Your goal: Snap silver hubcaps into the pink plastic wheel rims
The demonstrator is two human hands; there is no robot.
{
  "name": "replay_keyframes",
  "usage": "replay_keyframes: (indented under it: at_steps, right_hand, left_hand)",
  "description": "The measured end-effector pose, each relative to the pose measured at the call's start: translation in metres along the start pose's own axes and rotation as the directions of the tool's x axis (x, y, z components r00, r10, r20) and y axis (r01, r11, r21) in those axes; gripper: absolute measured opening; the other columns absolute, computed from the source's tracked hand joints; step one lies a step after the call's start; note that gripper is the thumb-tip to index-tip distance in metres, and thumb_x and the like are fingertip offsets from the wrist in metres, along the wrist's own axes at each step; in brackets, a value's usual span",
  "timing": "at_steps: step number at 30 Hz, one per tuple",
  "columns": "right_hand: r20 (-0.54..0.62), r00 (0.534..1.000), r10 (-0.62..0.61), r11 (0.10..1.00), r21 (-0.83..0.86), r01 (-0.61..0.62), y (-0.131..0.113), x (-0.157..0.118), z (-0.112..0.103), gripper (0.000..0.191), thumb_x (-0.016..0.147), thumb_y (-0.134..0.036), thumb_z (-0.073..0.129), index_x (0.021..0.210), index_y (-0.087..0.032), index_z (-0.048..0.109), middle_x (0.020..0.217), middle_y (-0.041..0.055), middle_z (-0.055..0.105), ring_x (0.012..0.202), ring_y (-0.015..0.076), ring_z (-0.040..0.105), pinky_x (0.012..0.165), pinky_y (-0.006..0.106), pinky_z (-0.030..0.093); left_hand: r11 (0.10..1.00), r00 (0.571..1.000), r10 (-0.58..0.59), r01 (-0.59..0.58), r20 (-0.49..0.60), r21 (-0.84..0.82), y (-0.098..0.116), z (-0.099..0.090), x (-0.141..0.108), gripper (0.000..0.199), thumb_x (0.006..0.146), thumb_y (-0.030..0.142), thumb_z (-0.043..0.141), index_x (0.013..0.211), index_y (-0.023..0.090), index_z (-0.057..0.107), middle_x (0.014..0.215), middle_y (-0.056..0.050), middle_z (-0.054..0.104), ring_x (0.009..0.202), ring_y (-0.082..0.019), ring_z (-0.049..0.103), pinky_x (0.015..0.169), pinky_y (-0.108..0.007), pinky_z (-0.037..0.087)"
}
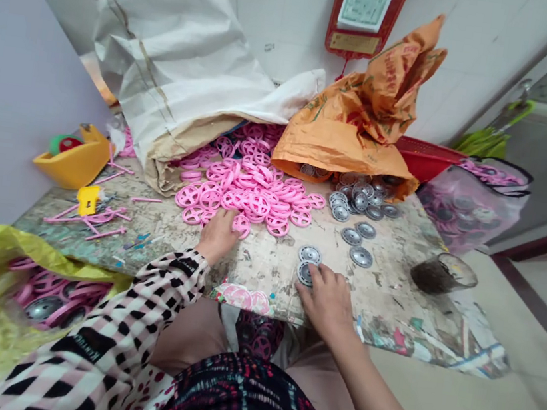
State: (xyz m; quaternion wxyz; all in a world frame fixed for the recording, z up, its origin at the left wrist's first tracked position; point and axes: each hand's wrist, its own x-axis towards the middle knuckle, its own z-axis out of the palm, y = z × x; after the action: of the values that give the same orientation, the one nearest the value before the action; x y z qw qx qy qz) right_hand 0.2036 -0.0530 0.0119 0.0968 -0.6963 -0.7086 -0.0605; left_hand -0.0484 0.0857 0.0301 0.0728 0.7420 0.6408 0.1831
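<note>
My left hand (219, 235) is at the near edge of a heap of pink plastic wheel rings (255, 192), its fingers closed on one pink wheel ring (241, 226). To the right, my right hand (330, 300) has thumb and forefinger at the edge of a grey hubcap-like disc (305, 273) lying on the table (265, 264). A second grey disc (310, 254) touches it on the far side. Three more loose discs (361, 256) lie farther right, in front of a pile of grey discs (360, 196). The palms of both hands are hidden.
A white sack (174, 37) and an orange sack (349, 127) lie open behind the heaps. Pink rods (105, 220) and a yellow scoop-like container (75, 162) are at left. A dark cup (443, 274) is near the right edge. A yellow bag (20, 252) holds assembled wheels.
</note>
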Motion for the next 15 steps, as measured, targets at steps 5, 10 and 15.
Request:
replay_keyframes:
  at_steps: [5, 10, 15]
  right_hand:
    - [-0.029, 0.994, -0.108, 0.994, -0.004, 0.108, 0.01, -0.005, 0.004, 0.035, 0.095, -0.03, 0.042, 0.122, -0.016, 0.059, 0.108, 0.0139, 0.065, 0.088, 0.0237, 0.055, 0.078, 0.036, 0.037]
    - [-0.186, 0.975, 0.12, 0.961, 0.267, -0.068, 0.021, -0.003, 0.0, 0.037, 0.096, -0.024, 0.032, 0.12, -0.012, 0.058, 0.095, 0.0125, 0.068, 0.085, 0.0223, 0.061, 0.077, 0.032, 0.041]
    - [-0.262, 0.948, 0.183, 0.861, 0.508, -0.025, -0.008, -0.001, -0.019, 0.038, 0.098, -0.033, 0.029, 0.119, -0.016, 0.057, 0.111, 0.0092, 0.065, 0.097, 0.0203, 0.061, 0.084, 0.03, 0.044]
  left_hand:
    - [0.831, 0.972, -0.218, 0.234, 0.093, -0.505, 0.008, 0.003, -0.014, 0.024, 0.073, 0.023, 0.061, 0.096, 0.02, 0.054, 0.075, 0.001, 0.059, 0.074, -0.019, 0.062, 0.067, -0.031, 0.05]
    - [0.111, 0.815, -0.167, 0.574, 0.554, -0.811, 0.039, 0.002, -0.049, 0.03, 0.066, 0.013, 0.066, 0.089, 0.019, 0.047, 0.068, 0.001, 0.061, 0.057, -0.015, 0.063, 0.052, -0.025, 0.051]
    - [-0.162, 0.704, 0.06, 0.707, 0.708, -0.689, 0.078, 0.004, -0.081, 0.024, 0.07, 0.013, 0.069, 0.088, 0.015, 0.054, 0.073, -0.003, 0.064, 0.061, -0.014, 0.065, 0.055, -0.024, 0.055]
